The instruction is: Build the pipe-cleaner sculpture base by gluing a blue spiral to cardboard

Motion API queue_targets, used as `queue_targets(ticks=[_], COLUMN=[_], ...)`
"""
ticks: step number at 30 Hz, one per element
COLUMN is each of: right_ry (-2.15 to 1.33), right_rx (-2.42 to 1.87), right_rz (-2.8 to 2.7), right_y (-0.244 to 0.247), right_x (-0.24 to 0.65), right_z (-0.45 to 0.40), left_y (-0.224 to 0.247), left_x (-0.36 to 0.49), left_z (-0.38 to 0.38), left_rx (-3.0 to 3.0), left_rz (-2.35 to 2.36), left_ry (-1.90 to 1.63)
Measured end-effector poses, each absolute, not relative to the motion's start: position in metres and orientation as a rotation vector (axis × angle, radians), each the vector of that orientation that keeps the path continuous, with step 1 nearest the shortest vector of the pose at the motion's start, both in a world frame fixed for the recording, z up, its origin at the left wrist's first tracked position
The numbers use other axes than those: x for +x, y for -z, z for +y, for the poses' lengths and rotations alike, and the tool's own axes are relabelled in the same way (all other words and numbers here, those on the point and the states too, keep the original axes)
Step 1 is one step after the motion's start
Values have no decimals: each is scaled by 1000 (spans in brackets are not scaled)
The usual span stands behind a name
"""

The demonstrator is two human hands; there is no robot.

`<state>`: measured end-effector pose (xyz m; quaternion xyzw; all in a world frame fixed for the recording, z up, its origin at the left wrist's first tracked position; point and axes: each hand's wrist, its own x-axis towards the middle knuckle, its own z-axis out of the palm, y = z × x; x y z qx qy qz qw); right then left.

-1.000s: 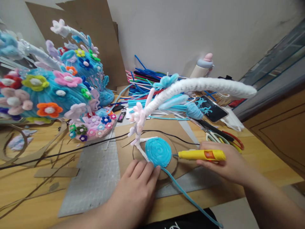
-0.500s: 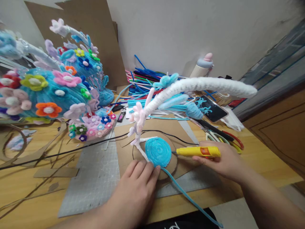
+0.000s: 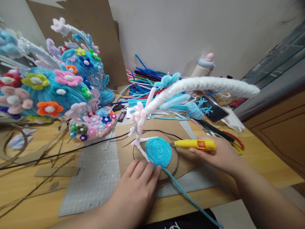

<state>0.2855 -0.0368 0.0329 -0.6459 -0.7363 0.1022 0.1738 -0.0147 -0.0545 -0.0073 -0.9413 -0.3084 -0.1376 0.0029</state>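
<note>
A flat coil of blue pipe cleaner (image 3: 158, 152) lies on a round cardboard disc (image 3: 175, 162). Its loose blue strand (image 3: 184, 191) trails toward the lower right. My left hand (image 3: 140, 178) presses at the coil's near edge, fingers together, pinning the pipe cleaner where the strand leaves the coil. In my right hand (image 3: 221, 156) is a yellow glue gun (image 3: 195, 144), its tip close to the coil's upper right edge. A curved stem wrapped in white (image 3: 202, 85), with pale pink flowers (image 3: 139, 114) at its lower part, rises beside the coil.
Blue domes covered with colourful flowers (image 3: 49, 92) stand on the left. A black cord (image 3: 95, 144) crosses the table. Behind lie bundles of pipe cleaners (image 3: 143, 76), a phone (image 3: 214, 109) and scissors (image 3: 234, 140). A cutting mat (image 3: 92, 178) lies under the cardboard.
My right hand has shifted the glue gun slightly left and away from me, its tip moving up along the coil's right edge. My left hand stays in place.
</note>
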Motion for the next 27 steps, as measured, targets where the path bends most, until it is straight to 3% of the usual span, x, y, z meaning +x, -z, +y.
queue_targets(ticks=[27], right_ry=[-284], right_rx=[-1928], right_rz=[-2137], right_y=[-36], right_x=[285], right_z=[-35], left_y=[7], left_x=[-14], left_z=[-53], left_rx=[-2972], left_rz=[-970], left_ry=[427])
